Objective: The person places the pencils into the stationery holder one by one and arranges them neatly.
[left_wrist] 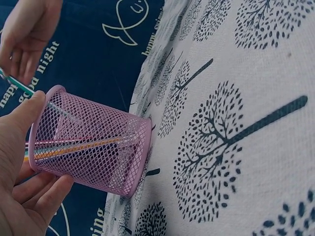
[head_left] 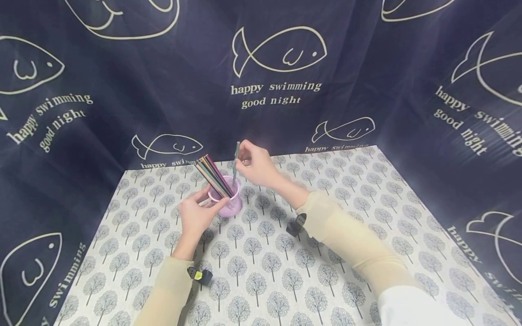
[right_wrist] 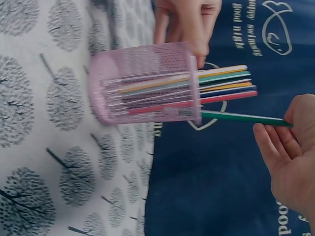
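Note:
A pink mesh pencil cup [head_left: 231, 209] stands on the cloth, its base visible in the left wrist view. My left hand [head_left: 197, 213] grips it near the rim, thumb on one side and fingers on the other. Several coloured pencils [head_left: 213, 175] lean together inside, toward the left in the head view. Between thumb and fingertips, my right hand [head_left: 258, 165] pinches a green pencil [right_wrist: 246, 117] by its upper end. The lower end of that pencil is inside the cup, apart from the leaning bunch.
Under the cup lies a white cloth [head_left: 253, 280] printed with grey trees, covering the table. Dark blue curtains [head_left: 277, 122] with fish drawings and lettering hang behind and on both sides. A small dark camera [head_left: 296, 225] sits at the right wrist, another [head_left: 200, 275] at the left.

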The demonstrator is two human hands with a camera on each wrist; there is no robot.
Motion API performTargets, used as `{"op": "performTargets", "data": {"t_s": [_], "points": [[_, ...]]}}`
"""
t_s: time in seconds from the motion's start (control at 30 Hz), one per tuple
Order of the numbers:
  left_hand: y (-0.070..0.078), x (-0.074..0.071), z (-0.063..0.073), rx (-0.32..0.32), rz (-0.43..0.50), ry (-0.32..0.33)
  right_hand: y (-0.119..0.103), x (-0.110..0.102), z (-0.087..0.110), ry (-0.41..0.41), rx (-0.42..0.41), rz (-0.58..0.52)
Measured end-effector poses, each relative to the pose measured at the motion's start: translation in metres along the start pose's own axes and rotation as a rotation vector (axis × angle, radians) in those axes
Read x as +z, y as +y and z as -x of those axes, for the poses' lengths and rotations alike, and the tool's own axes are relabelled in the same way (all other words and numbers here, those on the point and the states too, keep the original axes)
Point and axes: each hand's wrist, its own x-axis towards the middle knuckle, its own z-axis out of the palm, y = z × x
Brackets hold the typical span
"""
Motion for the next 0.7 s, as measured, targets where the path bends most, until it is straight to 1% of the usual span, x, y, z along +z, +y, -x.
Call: {"op": "performTargets", "data": {"t_s": [0.1, 0.37, 0.47, 0.57, 0.7], "points": [[0.000, 0.000, 0.000, 0.000, -0.016, 0.004, 0.005, 0.007, 0.001, -0.053, 0.002, 0.070], [-0.002, 0.001, -0.001, 0.009, 0.046, -0.005, 0.009, 0.024, -0.001, -0.141, -0.056, 0.228], [-0.002, 0.001, -0.001, 0.013, 0.051, -0.007, 0.008, 0.030, -0.002, -0.162, -0.078, 0.238], [-0.002, 0.000, -0.001, 0.021, 0.039, -0.007, 0.007, 0.034, -0.004, -0.160, -0.097, 0.247], [-0.002, -0.001, -0.001, 0.038, -0.002, 0.001, 0.006, 0.038, -0.005, -0.162, -0.109, 0.266]]}}
